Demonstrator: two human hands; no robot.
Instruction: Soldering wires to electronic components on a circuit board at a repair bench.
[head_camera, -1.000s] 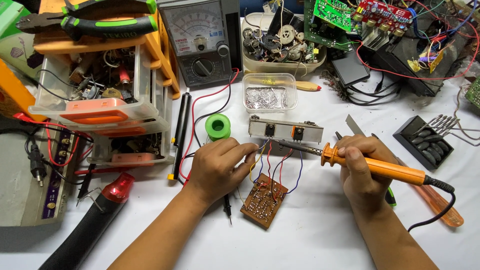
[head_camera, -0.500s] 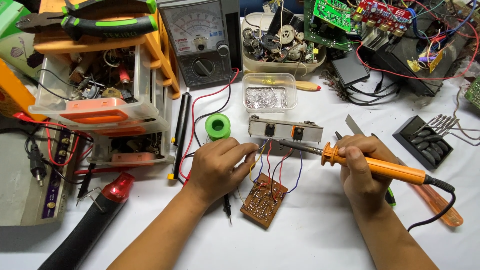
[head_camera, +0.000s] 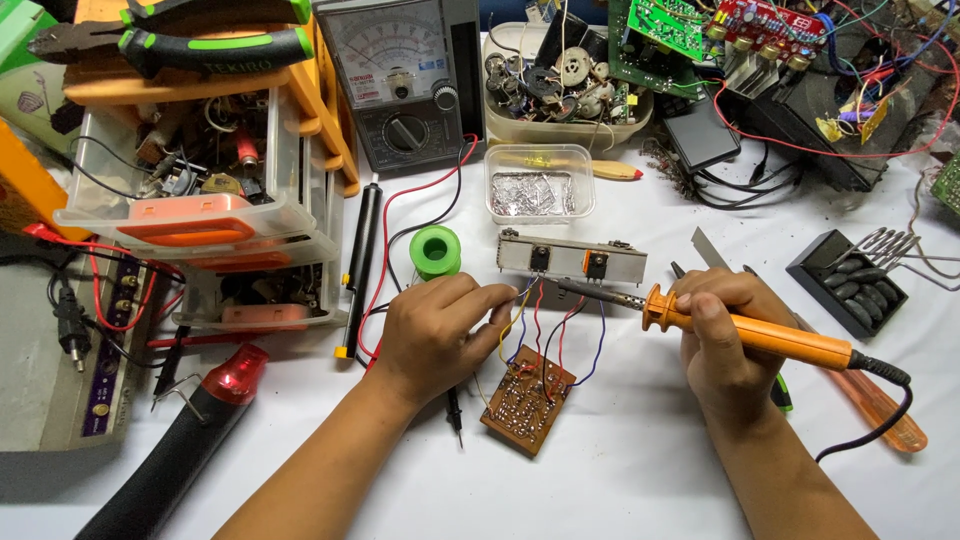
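Observation:
My right hand grips an orange-handled soldering iron, its metal tip pointing left toward the lower edge of a grey metal heatsink bar that carries two black transistors. My left hand rests on the white table, fingers pinched on thin solder wire beside the coloured leads. Those red, blue and yellow wires run from the bar down to a small brown circuit board lying between my hands.
A green solder spool, a clear tub of metal scraps, an analogue multimeter with red and black probe leads, an orange parts organiser, pliers, a red-and-black torch, a black iron stand and tangled boards at the back.

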